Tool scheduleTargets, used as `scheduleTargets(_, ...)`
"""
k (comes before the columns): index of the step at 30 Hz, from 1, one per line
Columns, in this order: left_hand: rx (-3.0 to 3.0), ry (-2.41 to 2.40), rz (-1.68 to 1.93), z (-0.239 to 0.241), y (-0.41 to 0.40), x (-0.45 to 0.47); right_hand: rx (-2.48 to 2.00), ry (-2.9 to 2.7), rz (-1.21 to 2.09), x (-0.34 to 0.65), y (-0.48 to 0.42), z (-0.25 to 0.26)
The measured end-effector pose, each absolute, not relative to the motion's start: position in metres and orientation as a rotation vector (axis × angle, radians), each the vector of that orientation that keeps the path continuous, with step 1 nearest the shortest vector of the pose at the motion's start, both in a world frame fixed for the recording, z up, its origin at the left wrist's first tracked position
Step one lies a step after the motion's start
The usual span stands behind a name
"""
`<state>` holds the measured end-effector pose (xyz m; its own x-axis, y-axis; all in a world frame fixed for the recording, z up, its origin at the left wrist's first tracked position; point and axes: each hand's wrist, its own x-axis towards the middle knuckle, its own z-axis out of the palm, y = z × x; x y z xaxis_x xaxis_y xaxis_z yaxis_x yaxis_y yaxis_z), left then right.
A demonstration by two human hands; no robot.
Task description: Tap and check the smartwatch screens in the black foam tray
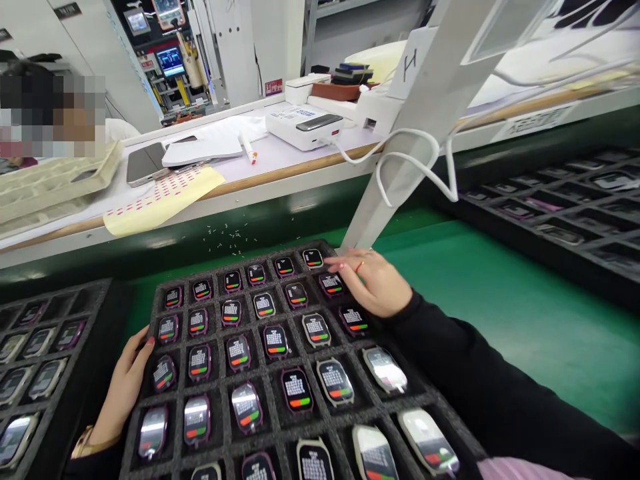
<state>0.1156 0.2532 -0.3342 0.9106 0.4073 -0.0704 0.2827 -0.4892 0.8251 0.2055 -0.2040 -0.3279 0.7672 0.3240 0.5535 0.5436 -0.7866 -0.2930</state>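
Observation:
A dark grey foam tray point(295, 310) lies in front of me, holding rows of smartwatch bodies without straps. Many of their screens are lit with white text and a red and green bar. My left hand point(125, 380) grips the tray's left side, thumb on the rim, its other fingers mostly hidden. At the far right corner, my right hand point(375, 280) reaches over the rim with fingers stretched out. Its fingertips are close beside the corner smartwatch point(313, 258); whether they touch it I cannot tell. Below that hand sits another lit smartwatch point(354, 319).
Other watch trays stand at the left point(95, 300) and the right point(600, 247). A slanted metal post point(385, 180) rises behind my right hand, with a white cable point(425, 133) looped round it. The shelf holds a white box point(303, 130) and phones. A person sits at far left.

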Motion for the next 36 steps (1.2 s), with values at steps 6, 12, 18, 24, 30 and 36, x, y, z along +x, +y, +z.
scheduleTargets(6, 2.135, 0.517, 0.224, -0.336, 0.251, 0.121, -3.007, -0.157, -0.122, 0.210, -0.224, -0.341)
scheduleTargets(12, 2.173, 0.498, 0.301, -0.344, 0.256, 0.132, -2.935, -0.261, -0.143, 0.209, -0.225, -0.357)
scheduleTargets(18, 2.154, 0.523, 0.349, -0.342, 0.256, 0.157, -2.730, -0.252, -0.276, 0.220, -0.224, -0.361)
scheduleTargets(24, 2.075, 0.514, 0.326, -0.337, 0.257, 0.171, -2.492, -0.200, -0.237, 0.213, -0.233, -0.355)
scheduleTargets(30, 1.938, 0.419, 0.208, -0.330, 0.251, 0.135, -2.313, -0.340, -0.371, 0.130, -0.226, -0.326)
scheduleTargets(36, 2.045, 0.401, 0.140, -0.328, 0.244, 0.078, -2.249, -0.332, -0.497, 0.043, -0.211, -0.335)
